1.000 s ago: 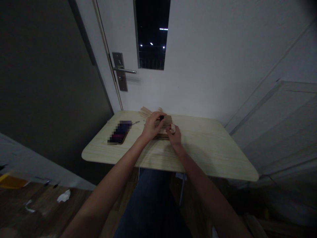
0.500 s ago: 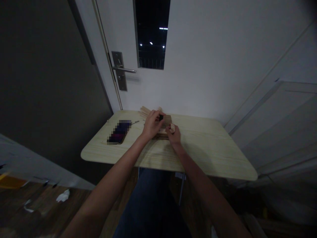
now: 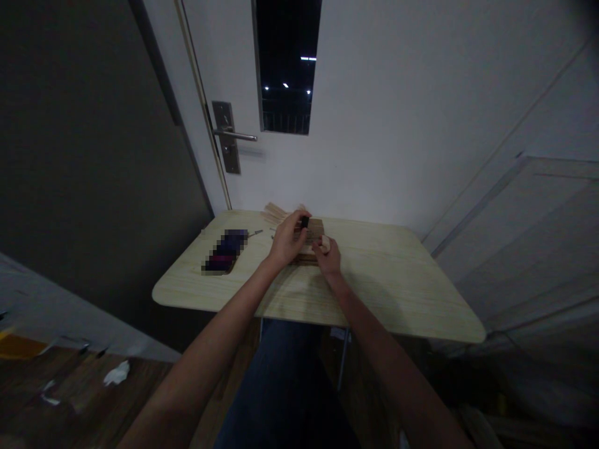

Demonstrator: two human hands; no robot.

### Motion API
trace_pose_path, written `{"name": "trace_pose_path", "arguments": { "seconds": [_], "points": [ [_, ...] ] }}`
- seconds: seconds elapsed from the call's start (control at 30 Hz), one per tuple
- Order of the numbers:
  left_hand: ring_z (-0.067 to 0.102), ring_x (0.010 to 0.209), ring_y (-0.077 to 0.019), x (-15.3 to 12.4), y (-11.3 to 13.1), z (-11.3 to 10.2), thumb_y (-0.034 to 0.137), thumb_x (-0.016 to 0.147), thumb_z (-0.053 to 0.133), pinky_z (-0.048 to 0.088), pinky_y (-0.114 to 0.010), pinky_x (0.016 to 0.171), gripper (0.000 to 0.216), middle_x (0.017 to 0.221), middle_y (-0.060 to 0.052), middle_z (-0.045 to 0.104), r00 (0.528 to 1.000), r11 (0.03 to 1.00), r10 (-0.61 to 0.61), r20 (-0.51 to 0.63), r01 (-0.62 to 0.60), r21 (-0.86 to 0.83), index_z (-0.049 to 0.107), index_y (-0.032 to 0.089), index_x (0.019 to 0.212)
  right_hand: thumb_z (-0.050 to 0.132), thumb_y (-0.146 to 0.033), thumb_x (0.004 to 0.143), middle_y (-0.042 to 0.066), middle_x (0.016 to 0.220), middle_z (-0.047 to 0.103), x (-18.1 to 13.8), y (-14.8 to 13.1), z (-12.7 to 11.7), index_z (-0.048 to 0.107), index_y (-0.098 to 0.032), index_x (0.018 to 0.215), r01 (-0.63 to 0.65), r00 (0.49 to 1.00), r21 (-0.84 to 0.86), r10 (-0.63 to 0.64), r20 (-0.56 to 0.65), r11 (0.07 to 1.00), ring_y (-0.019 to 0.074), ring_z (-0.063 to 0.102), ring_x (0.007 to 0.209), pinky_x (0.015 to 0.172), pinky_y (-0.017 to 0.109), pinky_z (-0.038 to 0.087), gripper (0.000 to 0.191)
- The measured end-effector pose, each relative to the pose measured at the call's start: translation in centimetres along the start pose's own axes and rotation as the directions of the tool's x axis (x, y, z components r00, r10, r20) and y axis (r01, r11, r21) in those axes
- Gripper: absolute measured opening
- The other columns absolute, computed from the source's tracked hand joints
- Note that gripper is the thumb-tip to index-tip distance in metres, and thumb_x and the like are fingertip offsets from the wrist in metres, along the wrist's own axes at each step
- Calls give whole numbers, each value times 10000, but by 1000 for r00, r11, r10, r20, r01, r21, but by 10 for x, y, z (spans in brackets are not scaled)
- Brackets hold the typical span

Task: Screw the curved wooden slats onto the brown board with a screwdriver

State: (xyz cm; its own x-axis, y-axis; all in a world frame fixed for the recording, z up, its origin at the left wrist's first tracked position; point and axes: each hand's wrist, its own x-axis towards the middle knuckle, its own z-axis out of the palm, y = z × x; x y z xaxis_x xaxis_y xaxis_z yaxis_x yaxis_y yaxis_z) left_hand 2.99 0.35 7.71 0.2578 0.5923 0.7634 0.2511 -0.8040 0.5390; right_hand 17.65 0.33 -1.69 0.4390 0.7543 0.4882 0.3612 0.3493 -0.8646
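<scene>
My left hand [image 3: 286, 239] rests on a small stack of wooden pieces [image 3: 314, 236] at the far middle of the light wooden table [image 3: 397, 280], its fingers curled round a small black object [image 3: 305, 221]. Close beside it, my right hand [image 3: 328, 258] is closed on a small pale rounded piece [image 3: 326, 244] at the stack's right edge. Behind the hands, several thin wooden sticks [image 3: 272, 212] fan out on the table. What the black object is cannot be made out.
A blurred dark flat object [image 3: 224, 251] lies at the table's left, with a thin metal tool [image 3: 255, 233] next to it. A white door with a lever handle [image 3: 234, 135] and a dark window stands behind. White scraps [image 3: 116, 373] lie on the wooden floor.
Both hands stay on the stack with only slight shifts of the fingers. The view has tipped a little.
</scene>
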Motion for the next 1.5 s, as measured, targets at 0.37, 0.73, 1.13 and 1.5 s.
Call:
{"name": "trace_pose_path", "arguments": {
  "seconds": [0.37,0.73,1.13,1.5],
  "points": [
    [650,948,-163,0,-2,3,121,841,586,576,-319,816,316,1123,-74,642,999,999,-38,-28,38,-21,558,210,1143,622,-519,751,97,959,681,-1,1,1,592,-185,1023,-7,1000,6,7,-8,1000,231,627,879,900,442,501,431],
    [613,794,-132,3,1,1,135,831,636,568,-268,730,292,919,-26,635,993,997,-72,-93,74,24,581,203,1109,619,-503,755,96,970,675,-1,1,0,599,-181,1016,-3,1000,10,3,1,1000,226,627,885,898,433,506,415],
    [654,922,-159,2,5,1,146,864,557,579,-287,778,225,1042,-60,667,997,999,-51,-60,51,-2,596,203,1078,623,-505,752,99,973,670,-1,-1,1,595,-201,981,-12,1000,-1,12,-21,1000,237,617,904,894,438,502,382],
    [647,864,-157,5,1,0,159,864,609,556,-282,771,197,1008,-51,683,998,994,-26,-57,32,108,620,196,1057,617,-501,730,103,985,656,0,0,1,591,-181,1005,-20,1000,24,20,-2,1000,238,611,914,918,435,486,423]
  ]
}}
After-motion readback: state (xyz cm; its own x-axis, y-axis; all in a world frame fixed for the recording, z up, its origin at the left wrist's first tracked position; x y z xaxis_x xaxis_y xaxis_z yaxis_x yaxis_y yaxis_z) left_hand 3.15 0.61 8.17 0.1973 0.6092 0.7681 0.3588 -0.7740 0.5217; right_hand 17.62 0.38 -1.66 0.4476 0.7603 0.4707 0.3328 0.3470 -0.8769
